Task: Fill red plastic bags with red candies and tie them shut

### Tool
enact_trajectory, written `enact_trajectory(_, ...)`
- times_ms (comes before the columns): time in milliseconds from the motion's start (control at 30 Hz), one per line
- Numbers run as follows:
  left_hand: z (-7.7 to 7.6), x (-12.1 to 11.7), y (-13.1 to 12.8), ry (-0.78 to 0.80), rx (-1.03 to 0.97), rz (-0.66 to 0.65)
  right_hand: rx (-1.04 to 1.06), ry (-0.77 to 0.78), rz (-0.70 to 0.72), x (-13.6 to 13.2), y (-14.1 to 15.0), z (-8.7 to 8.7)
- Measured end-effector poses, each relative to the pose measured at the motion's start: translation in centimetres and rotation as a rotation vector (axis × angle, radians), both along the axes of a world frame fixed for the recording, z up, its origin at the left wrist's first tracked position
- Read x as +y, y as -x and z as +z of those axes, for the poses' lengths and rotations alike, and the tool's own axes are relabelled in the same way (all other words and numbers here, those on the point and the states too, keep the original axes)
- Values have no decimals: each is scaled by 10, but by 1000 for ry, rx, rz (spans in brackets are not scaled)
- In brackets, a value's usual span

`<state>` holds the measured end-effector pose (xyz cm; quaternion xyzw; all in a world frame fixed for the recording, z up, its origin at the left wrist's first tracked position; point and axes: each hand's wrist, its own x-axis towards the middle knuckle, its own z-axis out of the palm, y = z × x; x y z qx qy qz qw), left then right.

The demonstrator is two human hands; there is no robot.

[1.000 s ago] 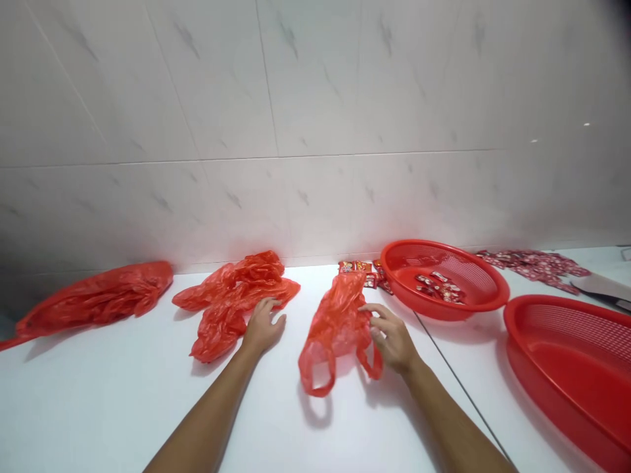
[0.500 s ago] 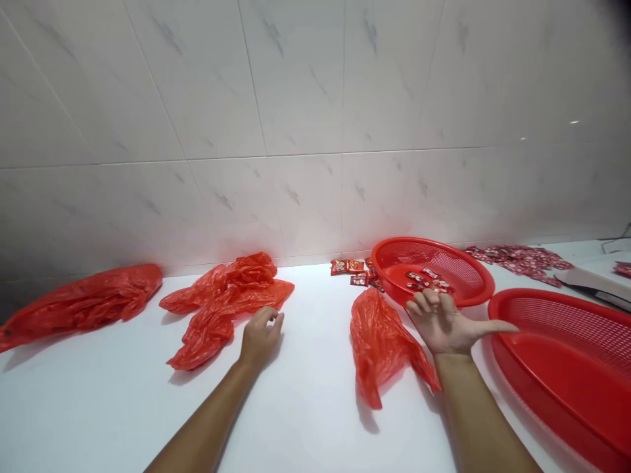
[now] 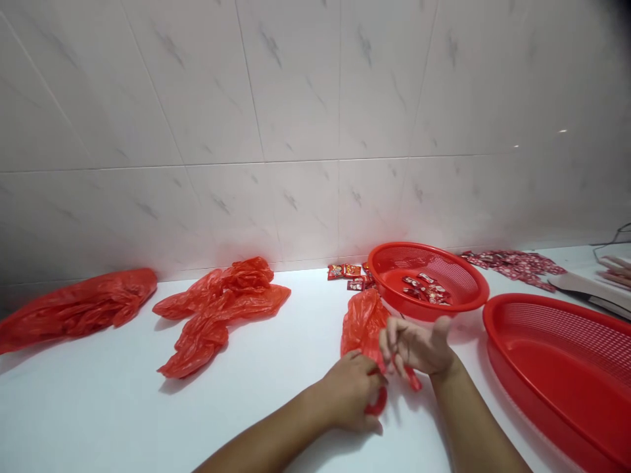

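Note:
In the middle right of the head view, a crumpled red plastic bag (image 3: 363, 322) lies on the white table. My left hand (image 3: 351, 393) reaches over the bag's near end, its fingers bent and its thumb held apart. Part of the bag shows between that thumb and those fingers, without a visible pinch. Just to the right, my right hand (image 3: 419, 347) is turned partly palm up, thumb raised and fingers loosely spread. Its fingertips are close to the bag's right side, slightly blurred; whether they touch it I cannot tell.
Behind the right hand stands a round red basket (image 3: 428, 309) with several small packets (image 3: 426, 289) inside. Other packets (image 3: 344, 271) lie beside it. A larger red basket (image 3: 552, 387) is at right, a packet pile (image 3: 522, 266) behind. Two more red bags (image 3: 217, 322) (image 3: 83, 309) lie left.
My left hand has moved right, from beside the left bag to the near end of the middle bag. My right hand has come left and nearer, away from the round basket.

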<state>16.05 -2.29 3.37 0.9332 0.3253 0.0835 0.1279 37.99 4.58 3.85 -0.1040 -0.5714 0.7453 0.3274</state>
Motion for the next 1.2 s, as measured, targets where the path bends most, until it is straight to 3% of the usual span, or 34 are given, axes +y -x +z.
enact_trajectory(67,-13,-1,14,25,-70,89,-156,1,118,-4,5,1)
enact_trajectory(133,-20,-8,29,35,-208,183,-298,-49,125,-6,11,3)
enact_trajectory(267,-9,-26,54,-15,-427,258,-653,-300,1,-7,26,5)
enact_trajectory(367,14,-33,68,-38,-593,223,-835,-515,-349,-7,42,-3)
enact_trajectory(467,38,-37,76,0,-746,191,-910,-622,-718,-3,59,-16)
enact_trajectory(533,50,-39,78,40,-813,159,-903,-693,-888,-1,66,-21)
enact_trajectory(633,59,-39,80,96,-893,139,-787,-875,-1136,-4,70,-16)
enact_trajectory(733,61,-36,81,150,-989,126,-490,-1062,-1386,-18,73,-2)
enact_trajectory(800,61,-35,80,190,-1048,105,-251,-1088,-1315,-30,79,4)
enact_trajectory(867,62,-36,76,245,-1098,78,-151,-1037,-1033,-40,89,5)
enact_trajectory(933,65,-38,70,327,-1124,42,-202,-942,-806,-43,100,3)
enact_trajectory(1100,86,-42,69,535,-1067,-44,-409,-764,-730,-33,104,-1)
enact_trajectory(1167,101,-40,79,491,-1023,41,-562,-735,-684,-30,95,0)
enact_trajectory(1200,110,-39,84,426,-991,154,-652,-730,-660,-29,91,1)
